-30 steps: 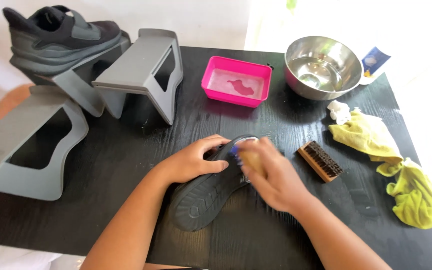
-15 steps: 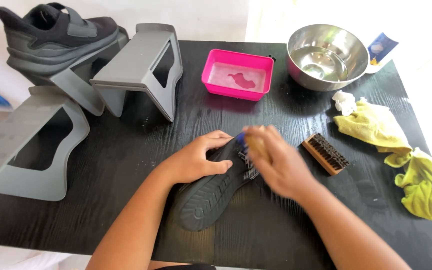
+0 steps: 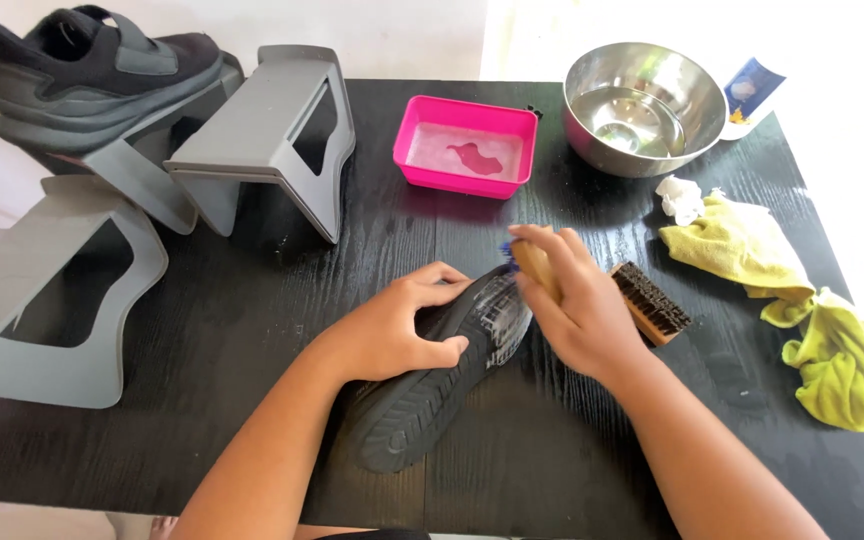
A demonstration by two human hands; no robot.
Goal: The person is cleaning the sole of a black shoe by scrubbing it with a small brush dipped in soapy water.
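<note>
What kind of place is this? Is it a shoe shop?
Probably a shoe-cleaning table at home or in a small workshop: grey shoe stands, a metal bowl of water, a brush and yellow cloths surround the black shoe being scrubbed.

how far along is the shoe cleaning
Midway, it seems. One black shoe already sits on a grey stand. The left hand steadies the other shoe sole-up while the right hand scrubs its wet sole with a small brush. The yellow cloth lies unused.
</note>
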